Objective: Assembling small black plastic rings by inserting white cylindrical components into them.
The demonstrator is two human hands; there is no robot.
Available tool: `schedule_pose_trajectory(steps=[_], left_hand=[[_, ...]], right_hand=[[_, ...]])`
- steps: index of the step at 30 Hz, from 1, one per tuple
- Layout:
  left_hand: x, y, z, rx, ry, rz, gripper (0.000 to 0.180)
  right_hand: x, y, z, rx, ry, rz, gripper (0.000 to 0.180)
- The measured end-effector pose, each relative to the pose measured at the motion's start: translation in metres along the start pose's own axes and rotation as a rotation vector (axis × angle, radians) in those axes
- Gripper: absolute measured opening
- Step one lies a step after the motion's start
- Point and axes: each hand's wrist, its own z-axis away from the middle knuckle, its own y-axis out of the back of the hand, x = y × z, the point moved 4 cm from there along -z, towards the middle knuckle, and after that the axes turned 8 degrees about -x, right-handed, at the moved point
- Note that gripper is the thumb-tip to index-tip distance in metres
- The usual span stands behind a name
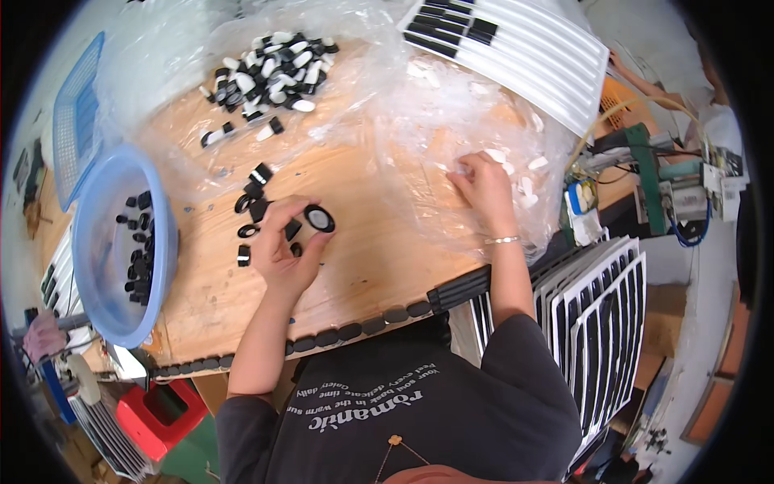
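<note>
Across the wooden bench (pixel 363 270), the biggest thing in view, it all looks sorted by reach. Crumpled clear plastic sheeting (pixel 524 230) covers much of the far and right side, probably so the small stuff doesn't scratch or scatter. A white ribbed rack (pixel 556 73) with some black strips sits at the far right corner, likely parked out of the way. The blue tub (pixel 167 242) is at the left edge with black bits inside, and a black-and-white pile (pixel 278 73) is heaped toward the far edge. Now the hands: the left hand (pixel 284 246) is well in from the near edge, thumb and index pinched on the rim of a black oval piece (pixel 319 219), only that piece's width apart, seemingly so its pale face is unobstructed. Loose black parts (pixel 256 181) lie right around that hand. The right hand (pixel 485 187) is over the plastic near the right edge, fingers curled close together beside white ovals (pixel 529 194); can't tell if it's actually pinching one.
</note>
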Motion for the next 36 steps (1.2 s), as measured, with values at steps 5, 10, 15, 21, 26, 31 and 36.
schedule_pose_trajectory(steps=[5, 10, 15, 21, 26, 31, 36], left_hand=[[0.004, -0.002, -0.001, 0.013, -0.008, 0.046, 0.048], [0.004, -0.002, -0.003, -0.003, -0.021, 0.033, 0.048], [0.004, 0.004, 0.0, 0.009, 0.008, 0.039, 0.051], [0.006, 0.002, -0.003, -0.001, 0.002, 0.068, 0.051], [0.007, -0.002, -0.002, -0.006, 0.006, 0.087, 0.05], [0.005, -0.003, 0.002, -0.054, 0.033, 0.028, 0.05], [0.01, -0.01, -0.005, -0.105, 0.004, -0.043, 0.049]], right_hand=[[-0.007, -0.004, -0.022, 0.071, 0.143, 0.052, 0.014], [0.006, -0.012, -0.027, -0.101, 0.119, 0.164, 0.015], [0.004, 0.016, -0.01, -0.088, 0.156, -0.188, 0.024], [0.016, 0.002, 0.0, -0.143, 0.208, -0.065, 0.02], [0.008, -0.006, 0.0, 0.063, 0.267, 0.032, 0.004], [0.012, -0.01, -0.001, 0.021, 0.155, -0.01, 0.005], [0.007, -0.013, -0.008, 0.09, 0.219, 0.062, 0.007]])
